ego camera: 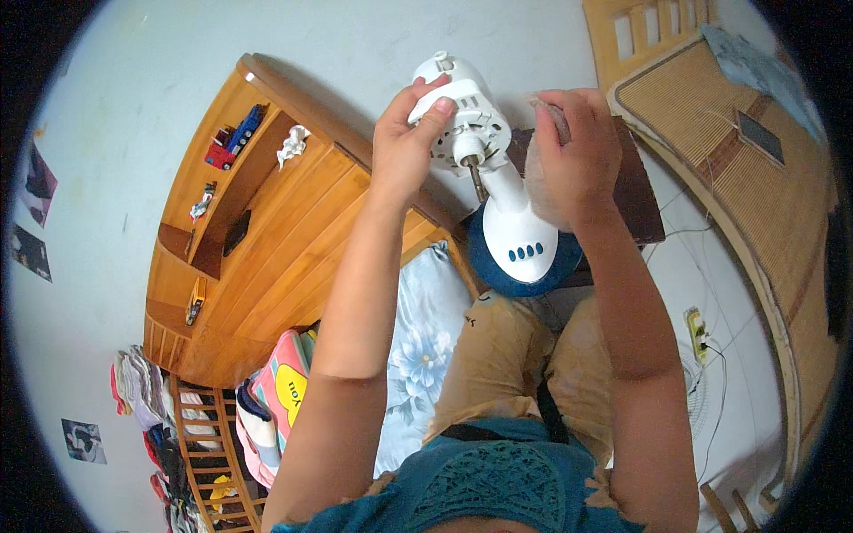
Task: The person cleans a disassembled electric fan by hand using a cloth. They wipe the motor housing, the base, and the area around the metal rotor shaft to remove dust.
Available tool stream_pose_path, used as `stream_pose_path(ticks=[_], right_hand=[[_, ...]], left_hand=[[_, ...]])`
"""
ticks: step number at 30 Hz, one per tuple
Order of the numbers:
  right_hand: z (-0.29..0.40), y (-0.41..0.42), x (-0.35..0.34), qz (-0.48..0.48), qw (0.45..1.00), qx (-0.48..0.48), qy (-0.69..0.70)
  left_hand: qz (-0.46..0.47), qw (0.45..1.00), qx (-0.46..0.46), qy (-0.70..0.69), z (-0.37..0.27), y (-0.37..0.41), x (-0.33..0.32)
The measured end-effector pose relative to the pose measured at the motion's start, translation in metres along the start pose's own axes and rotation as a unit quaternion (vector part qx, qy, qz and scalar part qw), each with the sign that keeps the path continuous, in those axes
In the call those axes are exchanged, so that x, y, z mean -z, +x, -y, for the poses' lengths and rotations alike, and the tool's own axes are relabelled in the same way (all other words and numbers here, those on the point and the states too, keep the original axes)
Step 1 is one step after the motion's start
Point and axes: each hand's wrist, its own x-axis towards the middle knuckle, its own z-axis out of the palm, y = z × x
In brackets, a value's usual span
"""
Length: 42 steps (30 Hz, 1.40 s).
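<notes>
Before me stands an electric fan without its blades and grille, its white motor housing (476, 110) tilted to the upper left. My left hand (413, 133) grips the housing, thumb across its front. A bare metal shaft (474, 178) sticks out of the threaded collar toward me. Below, the white control panel (520, 240) carries several dark blue buttons and joins a round blue base (493, 273). My right hand (580, 146) holds a crumpled, pale cloth (543, 180), just right of the housing and apart from it. Part of the cloth is hidden behind that hand.
A wooden headboard (286, 220) with toy vehicles on its shelves rises at left, beside a flowered bed sheet (426, 333). The fan stands on a dark brown box (636, 186). To the right are a mat-covered bed (700, 100) and a power strip (696, 333) with cords on the tiled floor.
</notes>
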Motion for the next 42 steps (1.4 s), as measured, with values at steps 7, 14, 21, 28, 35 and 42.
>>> stream_pose_path(ticks=[7,14,21,28,35,42], right_hand=[[0.019,-0.003,-0.013,0.047,0.997,-0.014,0.061],[0.019,-0.004,0.003,0.078,0.994,0.004,0.074],[0.006,-0.006,-0.01,0.075,0.989,-0.01,0.129],[0.011,-0.064,-0.016,0.163,0.974,-0.113,0.111],[0.014,-0.026,-0.024,-0.029,0.994,-0.006,0.101],[0.017,-0.048,-0.024,0.087,0.992,-0.047,0.076]], left_hand=[[-0.005,0.999,0.03,-0.016,0.002,0.0,0.003],[-0.022,1.0,-0.004,0.0,0.004,0.002,0.001],[-0.017,0.999,0.047,-0.021,-0.004,-0.002,-0.003],[-0.02,0.999,0.04,-0.025,0.002,-0.001,0.0],[-0.028,0.999,0.044,-0.017,0.003,-0.001,0.0],[-0.035,0.998,0.044,-0.032,-0.001,-0.001,-0.006]])
